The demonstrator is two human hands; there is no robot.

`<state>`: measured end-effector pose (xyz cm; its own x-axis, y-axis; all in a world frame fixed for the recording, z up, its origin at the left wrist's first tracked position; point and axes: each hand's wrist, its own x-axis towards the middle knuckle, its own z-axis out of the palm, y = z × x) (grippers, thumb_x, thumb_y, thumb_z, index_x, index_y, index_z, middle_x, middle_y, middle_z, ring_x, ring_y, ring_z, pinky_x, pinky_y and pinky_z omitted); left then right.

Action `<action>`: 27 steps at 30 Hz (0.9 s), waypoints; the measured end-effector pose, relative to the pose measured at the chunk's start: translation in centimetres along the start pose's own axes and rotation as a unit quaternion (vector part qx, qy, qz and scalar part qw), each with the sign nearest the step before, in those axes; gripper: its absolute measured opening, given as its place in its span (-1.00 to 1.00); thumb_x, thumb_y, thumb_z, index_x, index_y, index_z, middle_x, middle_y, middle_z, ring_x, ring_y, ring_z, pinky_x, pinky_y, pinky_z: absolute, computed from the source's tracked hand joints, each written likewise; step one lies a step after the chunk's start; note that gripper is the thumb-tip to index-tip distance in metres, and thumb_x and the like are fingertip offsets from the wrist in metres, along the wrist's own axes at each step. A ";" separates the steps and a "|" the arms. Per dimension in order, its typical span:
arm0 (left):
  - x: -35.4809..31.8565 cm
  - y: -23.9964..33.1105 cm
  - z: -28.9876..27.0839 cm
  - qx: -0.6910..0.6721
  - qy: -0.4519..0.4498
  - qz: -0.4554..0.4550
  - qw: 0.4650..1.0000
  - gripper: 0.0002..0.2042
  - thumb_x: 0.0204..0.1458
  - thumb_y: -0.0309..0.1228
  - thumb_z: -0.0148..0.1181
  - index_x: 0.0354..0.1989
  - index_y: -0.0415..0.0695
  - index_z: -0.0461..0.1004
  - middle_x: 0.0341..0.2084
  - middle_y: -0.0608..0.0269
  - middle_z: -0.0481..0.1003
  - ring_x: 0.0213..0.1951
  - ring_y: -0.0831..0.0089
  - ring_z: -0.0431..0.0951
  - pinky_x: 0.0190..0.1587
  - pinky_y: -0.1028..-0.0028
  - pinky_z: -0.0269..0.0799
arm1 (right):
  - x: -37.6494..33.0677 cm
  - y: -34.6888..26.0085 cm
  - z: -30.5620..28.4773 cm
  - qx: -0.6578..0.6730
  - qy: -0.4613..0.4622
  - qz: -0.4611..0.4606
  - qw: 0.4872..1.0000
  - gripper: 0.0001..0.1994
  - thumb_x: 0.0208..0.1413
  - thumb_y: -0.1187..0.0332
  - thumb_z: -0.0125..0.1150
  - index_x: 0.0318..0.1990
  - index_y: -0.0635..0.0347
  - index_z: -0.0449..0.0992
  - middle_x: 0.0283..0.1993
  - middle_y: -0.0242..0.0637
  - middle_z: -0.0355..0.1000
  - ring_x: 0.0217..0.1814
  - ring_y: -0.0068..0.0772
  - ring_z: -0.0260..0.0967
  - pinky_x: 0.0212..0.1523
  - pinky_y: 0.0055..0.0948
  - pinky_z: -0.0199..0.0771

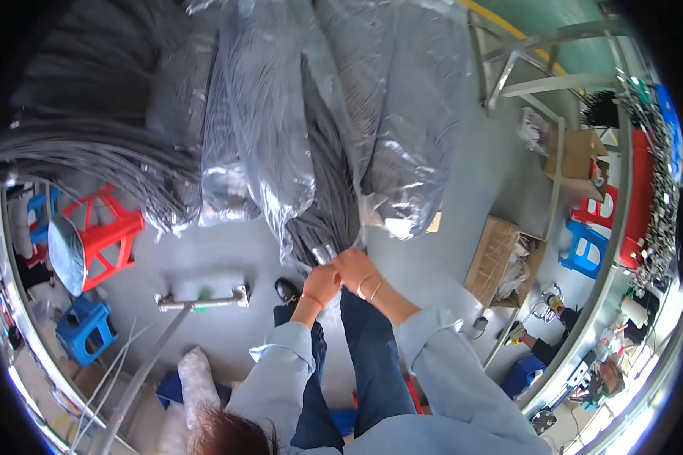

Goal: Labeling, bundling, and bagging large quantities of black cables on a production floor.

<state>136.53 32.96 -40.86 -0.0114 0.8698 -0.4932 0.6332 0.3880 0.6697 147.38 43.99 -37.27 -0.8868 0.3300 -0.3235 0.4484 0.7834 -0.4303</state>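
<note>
A long bundle of thin dark grey strands, like cables or tubes (328,216), points toward me from under clear plastic wrapping (269,144). At its near end my left hand (322,284) is closed on the gathered plastic. Touching it on the right, my right hand (357,271) is closed at the same spot, a bracelet round its wrist. A shiny silvery band or fold (324,253) shows just beyond my fingers. What lies inside both fists is hidden. Whitish plastic hangs below my hands, in front of my legs.
More plastic-wrapped dark bundles (413,136) lie left and right of this one. A red stool (110,239) and a blue stool (86,330) stand left, near a metal stand (203,300). To the right are an open cardboard box (495,262), a metal frame and a crowded workbench.
</note>
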 end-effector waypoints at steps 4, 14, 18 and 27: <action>-2.0 -1.2 -3.7 0.016 0.057 0.014 0.998 -0.75 -0.02 -0.17 0.25 -0.32 -0.09 0.53 -0.41 0.17 0.49 -0.20 0.13 0.49 -0.14 0.18 0.45 | -0.7 2.5 -1.6 -0.021 -0.167 -0.029 0.985 -0.65 0.01 0.25 0.23 -0.04 0.13 0.40 -0.10 -0.35 0.40 0.01 -0.28 0.29 0.06 -0.31 0.33; -2.7 -7.3 -0.5 0.169 0.111 0.111 0.973 -0.71 -0.21 -0.21 0.38 -0.36 -0.02 0.45 -0.39 0.32 0.47 -0.17 0.28 0.46 -0.13 0.31 0.42 | -2.5 4.9 3.3 -0.137 0.004 -0.090 0.986 -0.76 -0.02 0.37 0.17 -0.17 0.12 0.38 -0.28 -0.38 0.38 -0.16 -0.32 0.33 -0.06 -0.43 0.37; -2.8 -8.8 3.5 0.168 0.176 0.092 0.966 -0.75 -0.26 -0.30 0.37 -0.41 -0.04 0.44 -0.44 0.32 0.46 -0.21 0.28 0.47 -0.15 0.35 0.43 | -4.1 5.3 5.8 -0.109 0.012 -0.053 0.993 -0.82 -0.05 0.43 0.14 -0.24 0.10 0.38 -0.35 -0.36 0.37 -0.24 -0.29 0.34 -0.16 -0.37 0.42; -4.6 -8.1 9.1 0.042 0.349 0.015 0.936 -0.83 -0.23 -0.42 0.30 -0.40 -0.07 0.51 -0.42 0.25 0.52 -0.14 0.20 0.50 -0.06 0.32 0.44 | -6.3 3.1 11.1 0.005 0.211 0.078 0.974 -0.88 -0.08 0.44 0.18 -0.37 0.10 0.38 -0.42 -0.32 0.37 -0.32 -0.21 0.36 -0.32 -0.20 0.44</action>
<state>138.53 23.05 -49.05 -0.4768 0.8786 0.0280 0.6993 0.3598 0.6177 155.61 38.49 -45.94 -0.7733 0.6339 -0.0118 0.5814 0.7015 -0.4122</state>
